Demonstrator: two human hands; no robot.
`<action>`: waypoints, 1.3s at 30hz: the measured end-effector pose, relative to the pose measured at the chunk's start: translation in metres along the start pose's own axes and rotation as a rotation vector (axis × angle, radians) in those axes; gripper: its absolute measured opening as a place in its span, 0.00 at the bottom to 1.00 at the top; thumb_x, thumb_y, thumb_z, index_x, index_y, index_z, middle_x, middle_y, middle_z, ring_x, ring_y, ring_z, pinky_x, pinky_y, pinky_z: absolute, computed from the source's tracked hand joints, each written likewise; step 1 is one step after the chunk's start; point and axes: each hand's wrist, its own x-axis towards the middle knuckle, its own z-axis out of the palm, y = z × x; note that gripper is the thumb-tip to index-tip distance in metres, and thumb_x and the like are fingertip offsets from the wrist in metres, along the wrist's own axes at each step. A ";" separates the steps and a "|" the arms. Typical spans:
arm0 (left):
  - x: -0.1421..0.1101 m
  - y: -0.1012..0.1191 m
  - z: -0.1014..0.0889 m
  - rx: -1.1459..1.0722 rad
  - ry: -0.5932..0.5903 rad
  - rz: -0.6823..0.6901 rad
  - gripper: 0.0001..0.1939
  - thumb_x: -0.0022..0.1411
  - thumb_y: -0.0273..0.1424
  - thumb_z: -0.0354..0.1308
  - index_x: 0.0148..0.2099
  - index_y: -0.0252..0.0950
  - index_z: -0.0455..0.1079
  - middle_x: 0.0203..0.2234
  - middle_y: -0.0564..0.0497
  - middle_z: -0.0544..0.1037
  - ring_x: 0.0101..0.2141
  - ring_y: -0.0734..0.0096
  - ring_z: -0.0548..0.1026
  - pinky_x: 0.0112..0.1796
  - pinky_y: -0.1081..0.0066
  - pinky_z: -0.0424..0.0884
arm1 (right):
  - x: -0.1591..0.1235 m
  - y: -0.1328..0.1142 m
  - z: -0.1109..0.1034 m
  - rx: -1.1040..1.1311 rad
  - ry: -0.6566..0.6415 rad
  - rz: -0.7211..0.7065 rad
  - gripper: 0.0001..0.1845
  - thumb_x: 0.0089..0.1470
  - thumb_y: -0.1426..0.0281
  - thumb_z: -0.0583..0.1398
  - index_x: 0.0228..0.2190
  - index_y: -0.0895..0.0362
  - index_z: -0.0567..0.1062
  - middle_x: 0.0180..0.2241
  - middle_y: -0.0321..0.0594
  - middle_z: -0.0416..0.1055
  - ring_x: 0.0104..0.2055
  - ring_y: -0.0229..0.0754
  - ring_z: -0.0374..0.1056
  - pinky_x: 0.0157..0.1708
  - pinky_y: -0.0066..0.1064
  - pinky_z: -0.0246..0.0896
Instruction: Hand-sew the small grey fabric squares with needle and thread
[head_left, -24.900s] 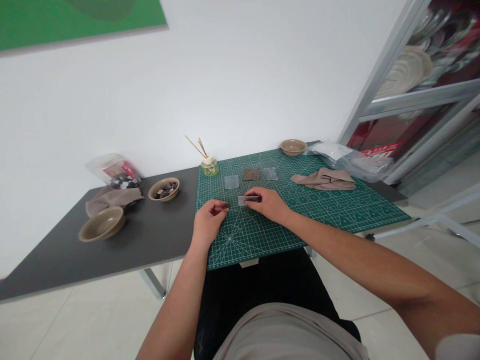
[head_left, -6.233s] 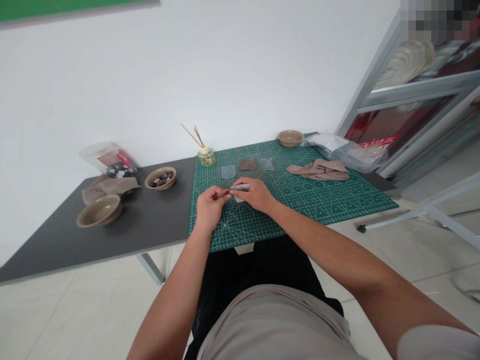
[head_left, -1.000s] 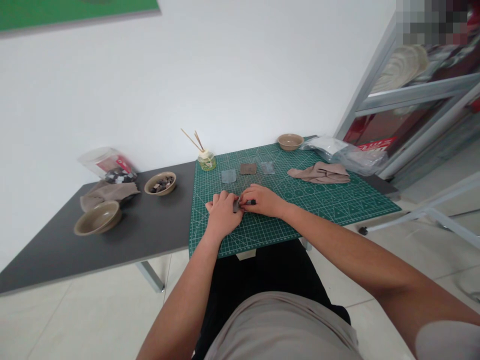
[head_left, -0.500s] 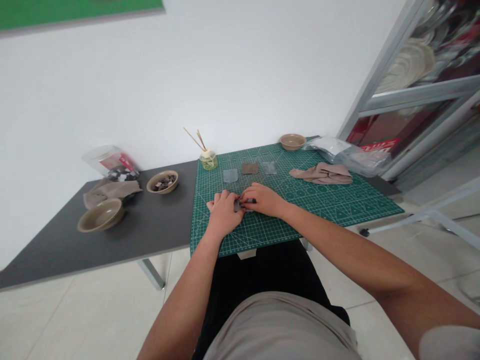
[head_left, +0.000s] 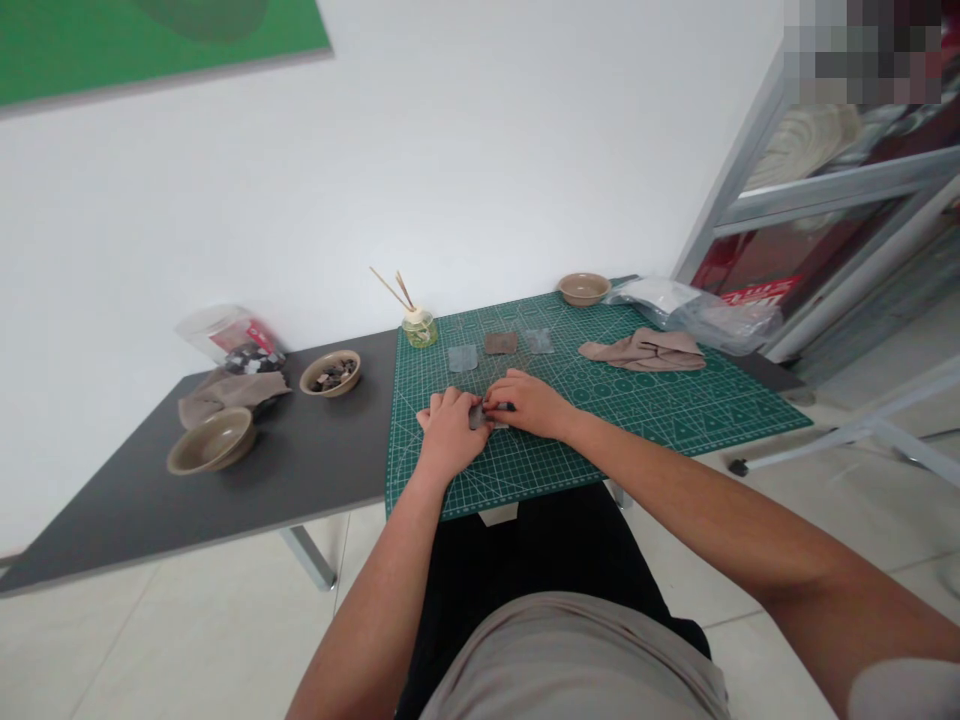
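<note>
My left hand rests on the green cutting mat, its fingers closed against the edge of a small grey flat piece. From the other side my right hand meets it, fingers pinched together over the same piece. A short dark stick-like object shows at the right fingers; its kind cannot be made out. The fingertips of both hands nearly touch and partly hide the piece. Beyond them on the mat lie a pale clear square, a brown square and another clear square.
A reed diffuser stands at the mat's back left corner. To the right are a crumpled cloth, a bowl and a plastic bag. On the dark table sit a bowl of dark pieces, another bowl and cloth.
The view has tilted and shifted slightly. Both hands keep almost the same pose around the small grey piece, with only slight finger movement.
</note>
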 end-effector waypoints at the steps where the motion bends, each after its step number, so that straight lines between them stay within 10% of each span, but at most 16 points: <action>1: 0.000 0.000 0.000 -0.001 -0.001 -0.001 0.16 0.60 0.40 0.57 0.49 0.42 0.70 0.46 0.46 0.71 0.49 0.53 0.65 0.45 0.56 0.59 | -0.001 0.000 -0.001 0.026 -0.007 -0.012 0.03 0.56 0.71 0.63 0.31 0.56 0.77 0.36 0.39 0.76 0.39 0.42 0.66 0.46 0.37 0.55; 11: 0.000 0.000 0.001 -0.012 0.004 0.000 0.17 0.60 0.41 0.57 0.49 0.42 0.71 0.47 0.46 0.72 0.49 0.53 0.64 0.45 0.56 0.60 | -0.006 0.002 0.003 -0.052 0.097 0.151 0.06 0.52 0.70 0.65 0.26 0.57 0.74 0.32 0.39 0.69 0.39 0.43 0.61 0.42 0.35 0.56; 39: 0.000 0.000 0.000 -0.006 -0.009 -0.005 0.15 0.60 0.40 0.57 0.49 0.42 0.71 0.46 0.46 0.72 0.49 0.53 0.65 0.44 0.57 0.60 | -0.003 -0.002 -0.002 0.133 0.014 0.042 0.04 0.52 0.70 0.65 0.26 0.56 0.76 0.32 0.35 0.74 0.35 0.39 0.66 0.44 0.34 0.53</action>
